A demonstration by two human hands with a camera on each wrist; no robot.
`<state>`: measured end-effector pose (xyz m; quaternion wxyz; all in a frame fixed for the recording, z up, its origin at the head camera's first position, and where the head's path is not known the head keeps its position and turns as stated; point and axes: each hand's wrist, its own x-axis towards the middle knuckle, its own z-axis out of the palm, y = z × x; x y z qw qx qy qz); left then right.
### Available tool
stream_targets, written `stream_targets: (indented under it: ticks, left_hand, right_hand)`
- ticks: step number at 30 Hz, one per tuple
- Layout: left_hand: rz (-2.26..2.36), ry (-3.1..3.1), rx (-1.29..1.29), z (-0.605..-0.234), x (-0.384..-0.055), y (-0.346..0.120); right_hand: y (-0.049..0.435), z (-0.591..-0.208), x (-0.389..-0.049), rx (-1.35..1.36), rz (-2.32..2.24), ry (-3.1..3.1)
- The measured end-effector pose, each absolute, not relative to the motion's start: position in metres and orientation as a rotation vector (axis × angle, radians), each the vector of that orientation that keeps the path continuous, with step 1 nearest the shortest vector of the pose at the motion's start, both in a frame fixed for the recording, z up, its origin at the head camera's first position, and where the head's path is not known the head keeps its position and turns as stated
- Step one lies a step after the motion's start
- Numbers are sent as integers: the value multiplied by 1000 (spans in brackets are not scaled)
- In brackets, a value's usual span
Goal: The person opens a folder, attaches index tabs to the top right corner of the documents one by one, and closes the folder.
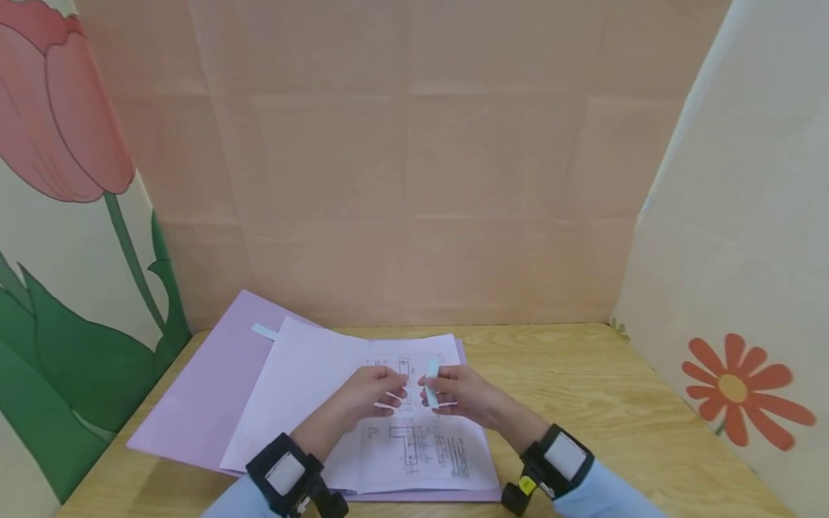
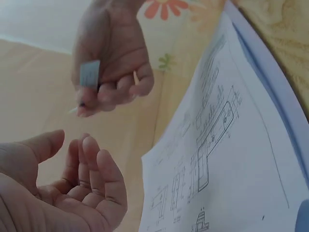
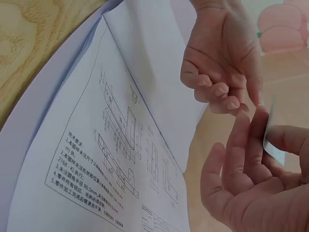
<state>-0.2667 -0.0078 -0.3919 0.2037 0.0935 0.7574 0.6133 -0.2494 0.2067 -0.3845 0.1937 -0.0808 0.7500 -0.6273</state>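
Pale blue strip (image 2: pixel 90 74) pinched in right hand (image 1: pixel 461 391), held above open papers (image 1: pixel 311 388). Nothing held in left hand (image 1: pixel 369 392), just beside, fingers loosely curled. Strip best gripped lightly near edge, so crease is avoided.

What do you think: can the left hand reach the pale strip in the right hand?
Probably yes: the left hand looks empty and near, and one end of the pale strip sticks out of the right hand.

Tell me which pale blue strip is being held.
The strip pinched in the right hand; the other strip juts past the edge of the left page, against the purple cover.
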Motion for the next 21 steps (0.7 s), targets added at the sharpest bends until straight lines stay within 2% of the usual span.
stream_targets:
  ticks: [21]
  left_hand:
    - [1827, 1744, 410, -397, -265, -9]
  right_hand:
    - [204, -376, -252, -372, -1540, 2122]
